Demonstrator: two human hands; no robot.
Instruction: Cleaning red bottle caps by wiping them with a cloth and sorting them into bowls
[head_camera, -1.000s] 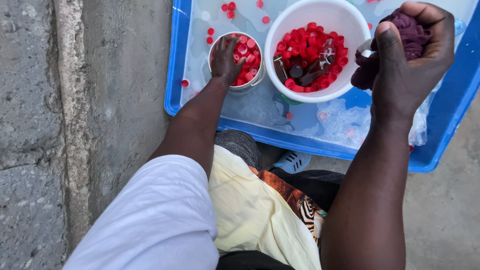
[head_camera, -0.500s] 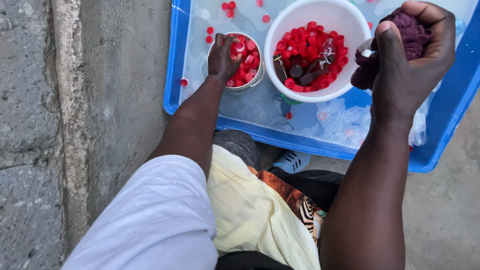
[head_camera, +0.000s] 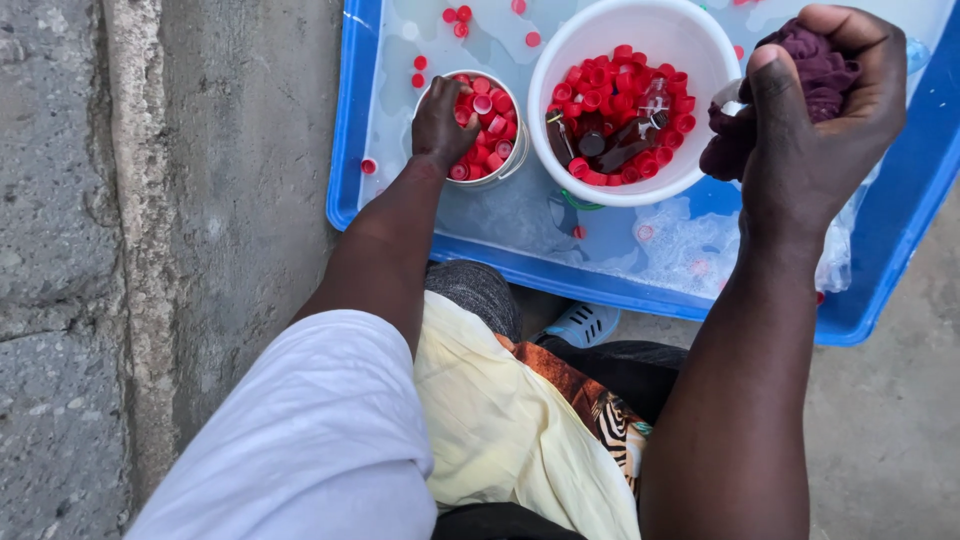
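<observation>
Head view: the left hand (head_camera: 442, 125) is in the upper middle of the frame. Its fingers curl down into a small tin (head_camera: 508, 172) full of red caps (head_camera: 490, 118). I cannot tell if it has a cap yet. The right hand (head_camera: 820, 140), at the upper right, is closed tight on a purple cloth (head_camera: 815, 65). Between them sits a white bowl (head_camera: 690, 40) with more caps and little bottles (head_camera: 600, 140). All stand in a wet blue tray (head_camera: 350, 150).
</observation>
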